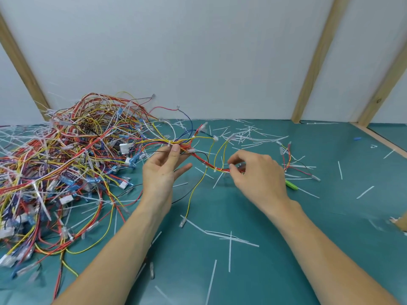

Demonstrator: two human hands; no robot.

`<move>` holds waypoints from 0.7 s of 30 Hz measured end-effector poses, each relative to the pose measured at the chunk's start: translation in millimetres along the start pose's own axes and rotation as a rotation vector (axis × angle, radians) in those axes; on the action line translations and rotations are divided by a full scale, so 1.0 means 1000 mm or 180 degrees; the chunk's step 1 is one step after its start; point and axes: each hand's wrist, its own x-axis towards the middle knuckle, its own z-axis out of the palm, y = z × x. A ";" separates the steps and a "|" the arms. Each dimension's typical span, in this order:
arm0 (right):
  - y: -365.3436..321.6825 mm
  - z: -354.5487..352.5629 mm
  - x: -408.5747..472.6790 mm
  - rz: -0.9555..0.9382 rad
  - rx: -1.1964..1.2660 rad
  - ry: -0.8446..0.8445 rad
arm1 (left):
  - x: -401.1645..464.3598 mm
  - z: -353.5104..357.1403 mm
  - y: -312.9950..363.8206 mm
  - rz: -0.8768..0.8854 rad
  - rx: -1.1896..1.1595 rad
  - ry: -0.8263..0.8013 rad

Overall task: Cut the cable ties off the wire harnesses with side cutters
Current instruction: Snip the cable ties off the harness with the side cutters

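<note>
Only the person's two forearms and hands were in view, reaching in from the bottom edge. Both arms were bare as far down as the picture showed; no sleeve or cuff covered either. The left hand (pixel 163 170) and the right hand (pixel 257 175) were bare too. The fingernails were short and unpainted, the one on the left thumb showing most plainly.

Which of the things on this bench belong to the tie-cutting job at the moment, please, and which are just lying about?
In the job:
- wire harness held between the left hand and right hand
- pile of harnesses at the left
- green-handled tool, probably the side cutters, mostly hidden behind the right hand

Lying about:
- cut tie strips across the green mat
- small separate harness
- wooden frame posts
</note>
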 end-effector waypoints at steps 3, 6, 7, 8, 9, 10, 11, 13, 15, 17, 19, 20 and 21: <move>-0.002 -0.002 0.001 -0.0111 0.0126 0.0038 | -0.002 0.001 -0.001 0.0004 0.0195 0.0025; -0.001 0.001 0.001 -0.0207 0.0202 -0.0023 | -0.003 0.001 -0.002 0.0052 0.0334 0.0012; 0.000 0.002 0.001 -0.0240 0.0253 -0.0038 | -0.003 0.001 -0.003 0.0072 0.0375 -0.0010; 0.000 0.003 0.002 -0.0258 0.0307 -0.0062 | -0.002 0.001 -0.003 0.0085 0.0417 -0.0041; 0.000 0.004 0.002 -0.0261 0.0356 -0.0089 | -0.002 0.001 -0.003 0.0090 0.0458 -0.0080; 0.000 0.004 0.002 -0.0260 0.0397 -0.0109 | -0.002 0.001 -0.004 0.0098 0.0499 -0.0124; 0.001 0.005 0.002 -0.0255 0.0423 -0.0124 | -0.002 0.001 -0.004 0.0116 0.0538 -0.0173; 0.001 0.006 0.000 -0.0230 0.0442 -0.0158 | -0.003 0.001 -0.005 0.0191 0.0630 -0.0279; 0.001 0.006 0.000 -0.0203 0.0441 -0.0238 | -0.003 0.001 -0.006 0.0252 0.0716 -0.0379; 0.001 0.007 0.000 -0.0180 0.0430 -0.0366 | -0.004 0.001 -0.006 0.0277 0.0776 -0.0467; 0.003 0.009 0.000 -0.0158 0.0386 -0.0495 | -0.005 0.002 -0.007 0.0284 0.0846 -0.0541; 0.003 0.010 0.000 -0.0163 0.0337 -0.0552 | -0.006 0.003 -0.007 0.0292 0.0888 -0.0571; 0.003 0.011 -0.001 -0.0178 0.0282 -0.0593 | -0.006 0.003 -0.006 0.0304 0.0920 -0.0603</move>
